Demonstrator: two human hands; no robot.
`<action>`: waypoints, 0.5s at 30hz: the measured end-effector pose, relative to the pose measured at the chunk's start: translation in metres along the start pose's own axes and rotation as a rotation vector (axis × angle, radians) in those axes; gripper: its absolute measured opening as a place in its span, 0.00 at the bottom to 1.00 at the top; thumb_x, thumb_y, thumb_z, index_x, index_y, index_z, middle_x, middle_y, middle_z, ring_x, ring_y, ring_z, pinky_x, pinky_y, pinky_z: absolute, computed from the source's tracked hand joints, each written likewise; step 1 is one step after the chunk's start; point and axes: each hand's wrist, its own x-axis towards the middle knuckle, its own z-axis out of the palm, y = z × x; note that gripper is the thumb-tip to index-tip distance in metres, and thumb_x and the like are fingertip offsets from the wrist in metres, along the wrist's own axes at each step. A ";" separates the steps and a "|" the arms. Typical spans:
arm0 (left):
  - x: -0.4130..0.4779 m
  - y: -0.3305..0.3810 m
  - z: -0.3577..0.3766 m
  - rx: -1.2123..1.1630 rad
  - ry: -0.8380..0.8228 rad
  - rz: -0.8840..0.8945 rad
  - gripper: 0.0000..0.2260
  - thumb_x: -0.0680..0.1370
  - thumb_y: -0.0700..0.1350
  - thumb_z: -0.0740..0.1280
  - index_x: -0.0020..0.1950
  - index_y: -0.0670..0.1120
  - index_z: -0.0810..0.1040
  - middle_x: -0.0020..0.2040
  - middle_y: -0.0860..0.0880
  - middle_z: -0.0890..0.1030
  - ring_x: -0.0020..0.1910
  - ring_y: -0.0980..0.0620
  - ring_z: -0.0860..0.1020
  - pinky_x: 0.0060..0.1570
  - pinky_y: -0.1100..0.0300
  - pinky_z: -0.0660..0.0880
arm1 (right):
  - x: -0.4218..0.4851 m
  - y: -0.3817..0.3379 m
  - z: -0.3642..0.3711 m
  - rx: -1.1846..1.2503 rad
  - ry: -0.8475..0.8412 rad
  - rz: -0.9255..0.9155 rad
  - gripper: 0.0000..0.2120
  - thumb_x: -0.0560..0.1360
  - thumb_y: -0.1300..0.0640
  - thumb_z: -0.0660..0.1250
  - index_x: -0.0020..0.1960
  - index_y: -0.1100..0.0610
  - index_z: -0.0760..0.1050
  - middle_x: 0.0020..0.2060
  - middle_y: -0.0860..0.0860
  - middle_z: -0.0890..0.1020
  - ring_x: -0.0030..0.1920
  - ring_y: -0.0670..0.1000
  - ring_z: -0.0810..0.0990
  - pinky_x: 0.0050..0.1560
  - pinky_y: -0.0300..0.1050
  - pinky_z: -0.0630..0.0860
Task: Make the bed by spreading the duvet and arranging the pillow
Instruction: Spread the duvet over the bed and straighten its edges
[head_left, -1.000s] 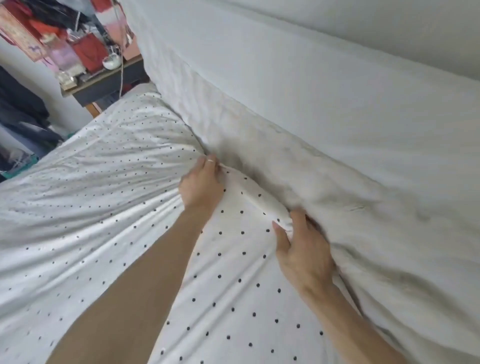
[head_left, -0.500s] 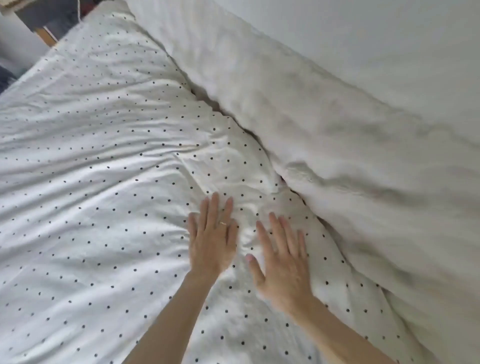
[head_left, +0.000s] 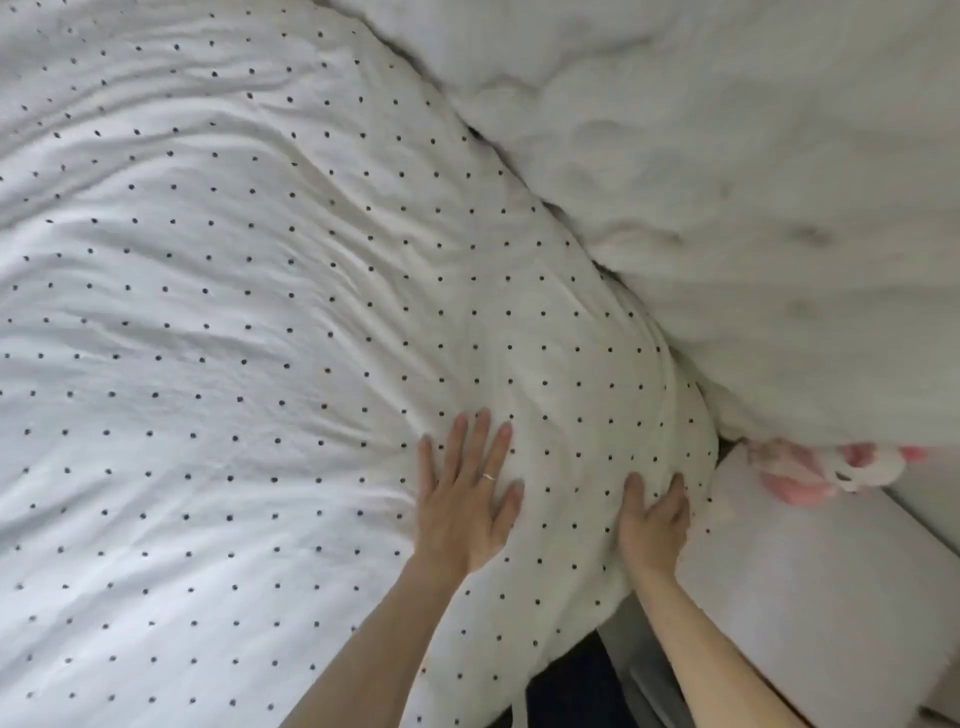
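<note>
A white duvet with small black dots (head_left: 249, 322) covers the bed and fills the left and centre of the head view, with wrinkles running across it. My left hand (head_left: 467, 499), a ring on one finger, lies flat on it with fingers spread. My right hand (head_left: 655, 522) presses on the duvet's rounded corner near the bed's edge, fingers slightly curled, holding nothing. A plain white fluffy cover (head_left: 727, 197) lies bunched along the duvet's far right side. No pillow can be told apart.
A flat white surface (head_left: 831, 597) sits beside the bed at the lower right. A pink and white soft item (head_left: 810, 467) is wedged at the fluffy cover's edge. Dark floor or clothing (head_left: 571, 686) shows below the duvet's corner.
Both hands let go of the duvet's edge, flattened, and slid back toward me along the duvet to its near corner. The view tilted down, so the cluttered table left the frame.
</note>
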 end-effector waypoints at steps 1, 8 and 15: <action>-0.013 0.004 0.008 -0.002 0.003 0.018 0.31 0.82 0.62 0.51 0.81 0.53 0.44 0.81 0.50 0.42 0.79 0.47 0.41 0.74 0.36 0.46 | -0.010 0.011 0.007 0.099 -0.006 0.031 0.38 0.78 0.32 0.54 0.80 0.45 0.42 0.80 0.51 0.52 0.78 0.56 0.53 0.77 0.57 0.50; -0.154 -0.009 0.063 0.083 -0.109 0.011 0.35 0.77 0.67 0.57 0.80 0.56 0.50 0.81 0.50 0.47 0.79 0.43 0.48 0.68 0.28 0.52 | -0.049 0.089 0.025 0.646 -0.468 0.515 0.39 0.59 0.24 0.71 0.62 0.46 0.73 0.58 0.52 0.79 0.59 0.60 0.76 0.66 0.66 0.70; -0.165 0.029 0.078 0.064 -0.191 -0.099 0.31 0.77 0.72 0.46 0.78 0.64 0.43 0.80 0.52 0.38 0.78 0.45 0.37 0.66 0.24 0.42 | -0.013 0.090 -0.026 0.182 0.050 0.009 0.31 0.78 0.42 0.65 0.75 0.55 0.63 0.63 0.54 0.77 0.61 0.56 0.75 0.69 0.53 0.69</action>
